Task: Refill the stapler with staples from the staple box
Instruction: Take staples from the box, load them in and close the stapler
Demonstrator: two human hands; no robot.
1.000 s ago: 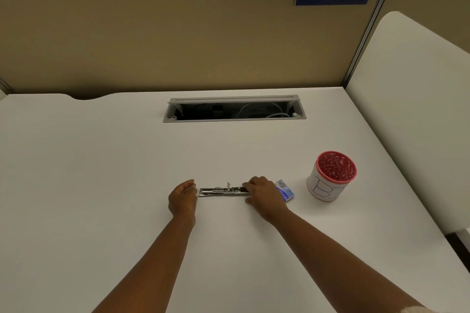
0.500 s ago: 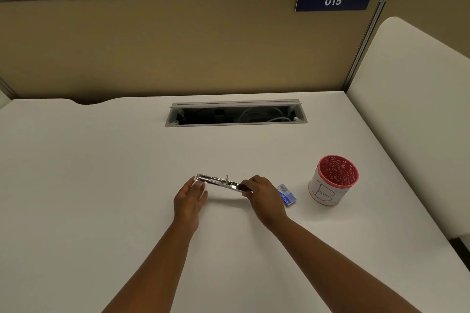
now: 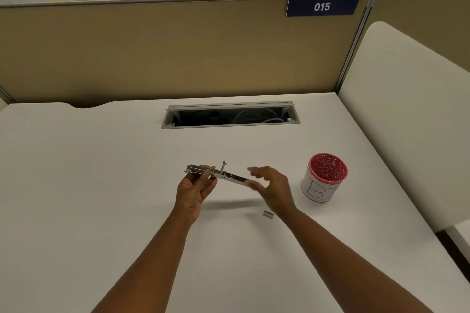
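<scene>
The silver stapler (image 3: 229, 176) is unfolded into one long flat strip and held in the air above the white desk (image 3: 101, 185). My left hand (image 3: 194, 193) grips its left end between thumb and fingers. My right hand (image 3: 273, 190) is blurred at the stapler's right end, fingers spread, with nothing clearly held. A short grey strip of staples (image 3: 268, 214) lies on the desk just below my right wrist. The staple box is out of sight, hidden behind my right hand.
A white cup with a red rim (image 3: 324, 178) stands to the right of my hands. An open cable slot (image 3: 230, 117) is set into the desk further back. A tan partition (image 3: 178, 53) closes the rear, and a white side panel (image 3: 407, 122) the right.
The stapler went from lying on the desk to being lifted. My right hand let go of its right end and spread open. The blue staple box is now hidden, and a staple strip shows.
</scene>
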